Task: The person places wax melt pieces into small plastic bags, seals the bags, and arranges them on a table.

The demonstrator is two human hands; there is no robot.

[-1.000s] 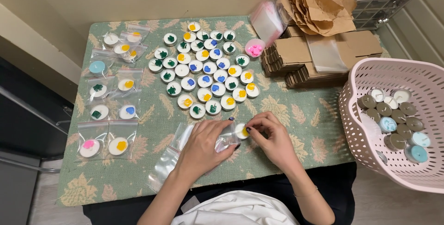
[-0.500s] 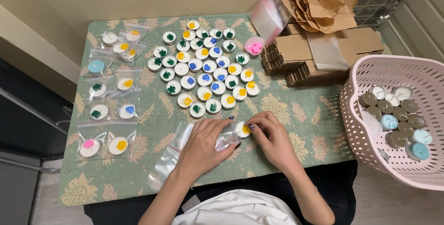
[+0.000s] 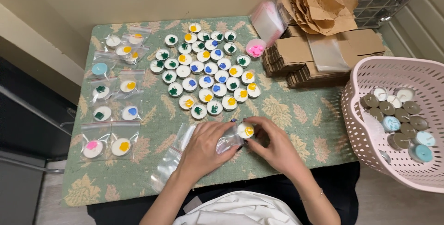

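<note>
- The fingers (image 3: 257, 135) of the right hand (image 3: 277, 148) are curled and pinch a small round candle (image 3: 245, 130), white with a yellow spot on top, at its right side.
- The fingers (image 3: 221, 130) of the left hand (image 3: 206, 148) are bent and close together; they press on a small clear plastic bag (image 3: 229, 142) just left of the candle.
- The candle lies at the mouth of this bag, between the two hands, near the front middle of the table (image 3: 296, 114). It cannot be told if the candle is already partly inside the bag.
- Under the left wrist lies a pile of empty clear bags (image 3: 173, 158), which reaches toward the front edge of the table.
- The table has a green cloth with a pale leaf pattern.
- Behind the hands, in the middle of the table, stands a cluster of loose candles (image 3: 206, 74), white with green, yellow or blue spots, close to each other.
- On the left side lie packed candles in clear bags (image 3: 111, 111), in two loose columns; one has a pink spot, one is light blue.
- At the far right of the table are stacks of flat brown cardboard (image 3: 305, 58), with crumpled brown paper (image 3: 319, 7) behind them and a pink candle (image 3: 255, 48) just beside them.
- Right of the table stands a pink plastic basket (image 3: 370, 137) with holes in its wall; inside it lie dark, white and light blue candles.
</note>
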